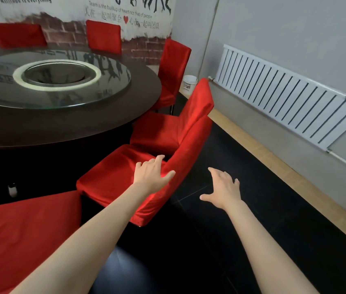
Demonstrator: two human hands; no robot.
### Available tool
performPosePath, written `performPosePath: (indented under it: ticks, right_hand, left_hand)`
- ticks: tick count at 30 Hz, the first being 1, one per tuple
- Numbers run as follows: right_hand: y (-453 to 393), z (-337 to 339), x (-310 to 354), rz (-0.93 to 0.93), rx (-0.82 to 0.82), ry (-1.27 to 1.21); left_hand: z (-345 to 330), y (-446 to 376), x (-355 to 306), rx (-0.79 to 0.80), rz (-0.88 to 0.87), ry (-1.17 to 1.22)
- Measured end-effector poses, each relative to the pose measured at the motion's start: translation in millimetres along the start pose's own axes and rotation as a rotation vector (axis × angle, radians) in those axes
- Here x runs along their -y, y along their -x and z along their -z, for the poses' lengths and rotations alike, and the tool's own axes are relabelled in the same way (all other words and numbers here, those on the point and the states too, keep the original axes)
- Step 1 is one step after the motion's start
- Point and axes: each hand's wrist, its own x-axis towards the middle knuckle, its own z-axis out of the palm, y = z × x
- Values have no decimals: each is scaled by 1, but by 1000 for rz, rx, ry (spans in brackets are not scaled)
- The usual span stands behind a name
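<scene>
Left hand (150, 175) is draped over the top corner of the red-covered chair (112, 177), fingers (158, 159) curled over the front of the backrest and thumb spread on the back face, so a loose hold, not a tight squeeze. That chair sits right under the hand, its seat facing the table.

Down-left of the grip there's another red chair seat (19, 230), and up-left is the dark round table (40, 128) with a glass turntable (104, 92) on top. Just past the grip, a second red-covered chair (157, 130) stands right beside the held one.

Right of the grip, the right hand (224, 187) hangs over the black floor (231, 240), fingers spread wide, holding nothing and clear of the backrest. Further up-right are a white bucket (189, 83) and a white wall radiator (284, 102).
</scene>
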Motion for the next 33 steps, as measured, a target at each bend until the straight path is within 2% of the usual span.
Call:
performPosePath:
  ticks: [7,13,20,28,33]
  right_hand:
    - [-96,15,-64,112,26,6]
    - [-172,24,-89,348,37,37]
    - [-240,16,-80,582,68,108]
    - [-300,22,-61,739,145,179]
    - [-327,20,-56,870,228,263]
  left_hand:
    - [-29,-69,-49,-28,111,-5]
    - [-59,-95,-80,-67,299,-26]
    - [-62,-113,-80,-124,487,-68]
    - [-69,-138,-88,-164,585,-40]
    - [-87,-142,-105,-56,698,-172]
